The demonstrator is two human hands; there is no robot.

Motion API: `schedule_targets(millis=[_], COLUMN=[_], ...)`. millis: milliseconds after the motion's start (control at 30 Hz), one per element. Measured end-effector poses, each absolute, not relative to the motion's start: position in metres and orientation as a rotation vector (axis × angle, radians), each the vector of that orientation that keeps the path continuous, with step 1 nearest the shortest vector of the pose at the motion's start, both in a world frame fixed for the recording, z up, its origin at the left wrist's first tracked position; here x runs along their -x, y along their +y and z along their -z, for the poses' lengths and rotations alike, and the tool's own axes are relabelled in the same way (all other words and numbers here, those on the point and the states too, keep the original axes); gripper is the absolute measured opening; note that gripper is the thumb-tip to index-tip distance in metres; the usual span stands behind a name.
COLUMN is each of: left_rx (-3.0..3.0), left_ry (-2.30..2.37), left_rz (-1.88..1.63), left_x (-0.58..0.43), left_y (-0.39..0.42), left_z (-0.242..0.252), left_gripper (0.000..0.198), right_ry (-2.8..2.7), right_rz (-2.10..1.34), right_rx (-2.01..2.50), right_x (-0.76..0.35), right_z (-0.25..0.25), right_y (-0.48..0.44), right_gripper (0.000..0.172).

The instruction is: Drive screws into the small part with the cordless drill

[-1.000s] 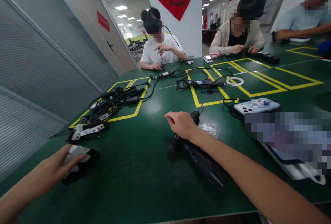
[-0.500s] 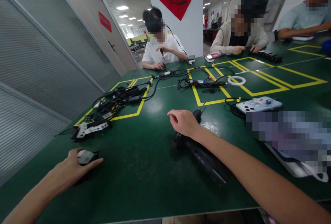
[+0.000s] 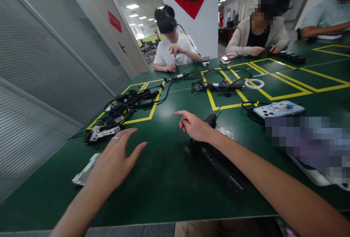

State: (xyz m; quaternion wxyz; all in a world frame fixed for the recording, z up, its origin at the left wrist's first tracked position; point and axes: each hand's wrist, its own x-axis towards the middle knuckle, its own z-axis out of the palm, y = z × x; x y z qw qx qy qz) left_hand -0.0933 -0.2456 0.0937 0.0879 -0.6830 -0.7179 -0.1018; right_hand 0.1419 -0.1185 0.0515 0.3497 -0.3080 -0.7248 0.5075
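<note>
My left hand (image 3: 115,160) hovers above the table with thumb and fingers spread, nothing between them. Beside its wrist lies a white and grey flat-sided piece (image 3: 85,171), partly covered by the hand and forearm. My right hand (image 3: 194,125) is over a black power drill (image 3: 218,166); its index finger stretches out to the left while the other fingers curl loosely. I see nothing held in it. The drill lies on its side, its chuck (image 3: 211,121) and thin bit pointing away from me. Behind my right wrist shows a clear plastic bag (image 3: 226,133).
A black part with a white strip (image 3: 102,133) lies near a heap of black cables (image 3: 128,107) at the left. Further back are a corded screwdriver (image 3: 229,86) and a white ring (image 3: 254,83). A phone (image 3: 279,110) is at right. Several people sit across the table.
My left hand has let go of the white and grey piece and moved right and up, opening. My right index finger has straightened out; the drill stays in place.
</note>
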Motion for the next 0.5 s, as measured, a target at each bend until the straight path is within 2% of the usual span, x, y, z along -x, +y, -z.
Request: schedule_targets(millis=[167, 367, 500], left_rx=[2.459, 2.614, 2.609], left_ry=[-1.615, -1.509, -1.506], left_rz=[0.627, 0.804, 0.772], left_x=[0.005, -0.018, -0.011], left_y=[-0.202, -0.166, -0.168], left_z=[-0.082, -0.058, -0.055], left_gripper=[0.051, 0.040, 0.034], right_ry=[-1.519, -1.515, -1.551], right_rz=[-1.744, -1.690, -1.748], right_rx=[0.662, 0.674, 0.634], right_x=[-0.139, -0.146, -0.147], right_z=[-0.047, -0.028, -0.023], right_y=[-0.115, -0.100, -0.099], right_gripper=[0.053, 0.080, 0.087])
